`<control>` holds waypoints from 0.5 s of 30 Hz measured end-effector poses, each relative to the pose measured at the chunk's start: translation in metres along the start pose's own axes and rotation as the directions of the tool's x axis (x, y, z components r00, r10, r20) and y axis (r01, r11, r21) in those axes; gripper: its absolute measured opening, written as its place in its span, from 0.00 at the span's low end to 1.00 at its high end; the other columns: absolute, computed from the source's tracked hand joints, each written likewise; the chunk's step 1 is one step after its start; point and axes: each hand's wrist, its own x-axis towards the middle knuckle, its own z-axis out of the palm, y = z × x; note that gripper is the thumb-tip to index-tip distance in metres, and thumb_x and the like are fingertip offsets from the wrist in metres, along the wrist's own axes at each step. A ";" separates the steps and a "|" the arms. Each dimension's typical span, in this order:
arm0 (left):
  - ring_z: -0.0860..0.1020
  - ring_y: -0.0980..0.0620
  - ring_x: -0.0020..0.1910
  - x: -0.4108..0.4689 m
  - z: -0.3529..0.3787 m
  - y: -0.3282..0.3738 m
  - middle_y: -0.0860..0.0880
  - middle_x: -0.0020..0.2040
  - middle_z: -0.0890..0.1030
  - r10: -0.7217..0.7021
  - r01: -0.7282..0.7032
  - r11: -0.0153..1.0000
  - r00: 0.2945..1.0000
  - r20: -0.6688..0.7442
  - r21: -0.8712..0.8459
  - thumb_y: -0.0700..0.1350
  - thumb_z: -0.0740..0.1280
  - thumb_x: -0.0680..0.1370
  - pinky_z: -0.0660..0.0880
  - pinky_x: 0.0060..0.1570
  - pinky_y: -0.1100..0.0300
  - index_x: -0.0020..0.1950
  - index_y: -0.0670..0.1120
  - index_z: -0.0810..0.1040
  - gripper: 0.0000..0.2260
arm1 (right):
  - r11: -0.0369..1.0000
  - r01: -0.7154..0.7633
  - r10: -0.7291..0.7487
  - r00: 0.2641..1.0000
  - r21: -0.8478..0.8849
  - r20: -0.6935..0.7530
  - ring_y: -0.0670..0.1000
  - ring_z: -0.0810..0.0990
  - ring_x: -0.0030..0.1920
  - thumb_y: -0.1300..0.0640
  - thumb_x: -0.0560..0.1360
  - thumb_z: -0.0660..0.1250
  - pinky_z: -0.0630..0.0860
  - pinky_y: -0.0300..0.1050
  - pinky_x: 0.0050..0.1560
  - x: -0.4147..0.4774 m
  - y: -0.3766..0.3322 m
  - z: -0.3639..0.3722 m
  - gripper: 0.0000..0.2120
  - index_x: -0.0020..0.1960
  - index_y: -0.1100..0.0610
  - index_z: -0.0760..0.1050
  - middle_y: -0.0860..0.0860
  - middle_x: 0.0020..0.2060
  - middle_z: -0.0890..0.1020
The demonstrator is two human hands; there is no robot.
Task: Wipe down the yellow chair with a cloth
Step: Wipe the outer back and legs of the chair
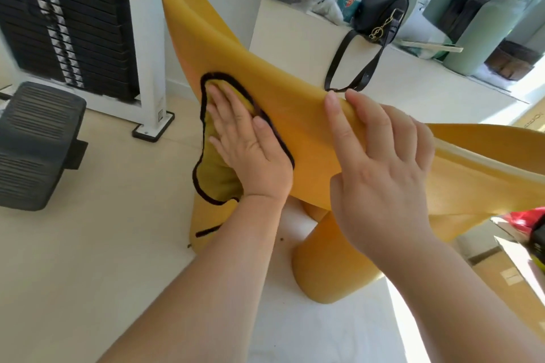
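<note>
Your left hand [244, 141] lies flat, fingers spread, pressing the cloth [219, 174] against the outer face of the yellow chair [298, 106], while your right hand [380, 156] curls over the chair's top edge, fingers hooked on the rim to steady it. The chair stands on the pale floor [88, 244] right in front of you, its curved back running from upper left to the right edge of view. Keep the palm flat so the whole cloth bears on the plastic, work in overlapping strokes along the curve, and let the bracing hand resist the push so that the shell does not rock. Some of the cloth hangs loose below your wrist; gather it up. You cannot see the seat's inner face from here, the right side is cut off, and much of the base is hidden behind your forearms. A black handbag [380, 6] sits on the ledge beyond.
</note>
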 end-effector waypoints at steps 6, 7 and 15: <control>0.34 0.51 0.81 -0.060 0.002 -0.004 0.62 0.79 0.30 0.048 -0.065 0.996 0.971 0.236 0.065 0.67 0.38 0.80 0.36 0.77 0.38 0.75 0.70 0.30 0.26 | 0.998 -0.014 0.011 0.999 0.053 0.047 0.64 0.68 0.67 0.59 0.77 0.55 0.60 0.61 0.68 0.001 -0.001 -0.010 0.29 0.79 0.56 0.65 0.59 0.72 0.70; 0.34 0.52 0.81 -0.054 0.000 -0.004 0.63 0.78 0.30 0.041 -0.059 0.995 0.973 0.227 0.076 0.67 0.38 0.80 0.36 0.77 0.38 0.75 0.70 0.30 0.25 | 0.998 -0.018 0.014 0.998 0.061 0.058 0.64 0.68 0.66 0.60 0.76 0.56 0.60 0.61 0.67 0.002 -0.001 -0.012 0.30 0.78 0.55 0.65 0.59 0.72 0.70; 0.51 0.49 0.82 0.022 -0.013 -0.008 0.49 0.84 0.51 -0.083 0.082 0.996 0.996 0.033 0.025 0.63 0.42 0.83 0.51 0.76 0.33 0.83 0.51 0.48 0.31 | 0.995 -0.094 0.094 0.995 0.023 0.029 0.65 0.69 0.66 0.67 0.72 0.62 0.60 0.63 0.69 0.002 -0.014 -0.005 0.35 0.78 0.56 0.65 0.60 0.70 0.71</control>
